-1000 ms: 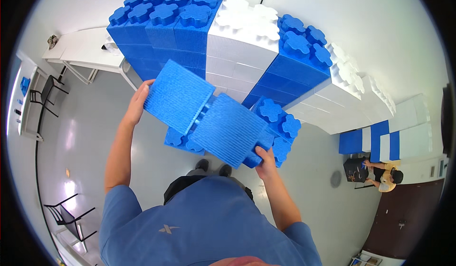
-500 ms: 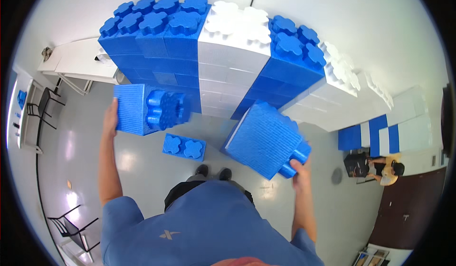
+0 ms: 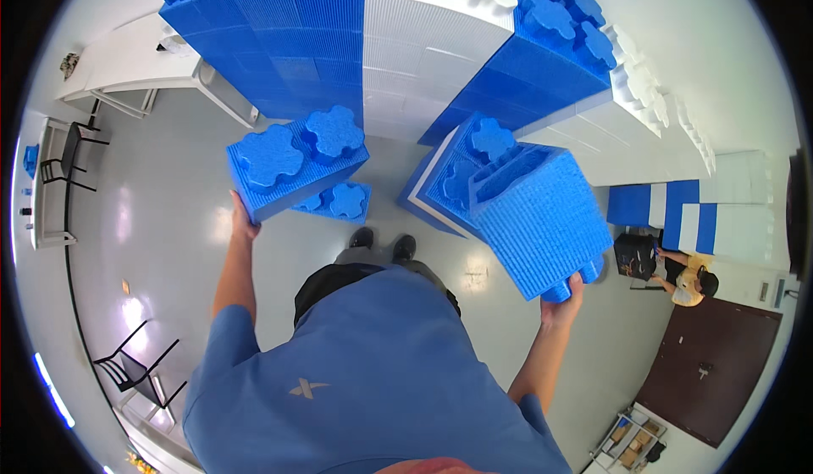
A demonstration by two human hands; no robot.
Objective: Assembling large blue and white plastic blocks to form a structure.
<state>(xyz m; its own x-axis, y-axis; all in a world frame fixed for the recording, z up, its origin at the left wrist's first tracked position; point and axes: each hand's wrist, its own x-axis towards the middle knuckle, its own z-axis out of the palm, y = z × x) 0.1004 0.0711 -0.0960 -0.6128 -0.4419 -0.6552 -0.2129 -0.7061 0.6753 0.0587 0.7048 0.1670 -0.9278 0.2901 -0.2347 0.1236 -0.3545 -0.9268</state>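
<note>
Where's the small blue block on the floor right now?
Head view, left of centre: the small blue block lies on the grey floor near the wall's foot, partly hidden under the big blue block held by the left hand.

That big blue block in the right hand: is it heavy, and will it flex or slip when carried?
Probably light for its size: the right hand alone holds the big blue block up by its lower corner. It looks stiff, its edges straight with no sag. The ribbed faces should resist slipping, though a corner hold could let it swing or tip.

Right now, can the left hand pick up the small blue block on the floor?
Probably not: the left hand already holds a big blue block, which hangs over the small block on the floor.
</note>
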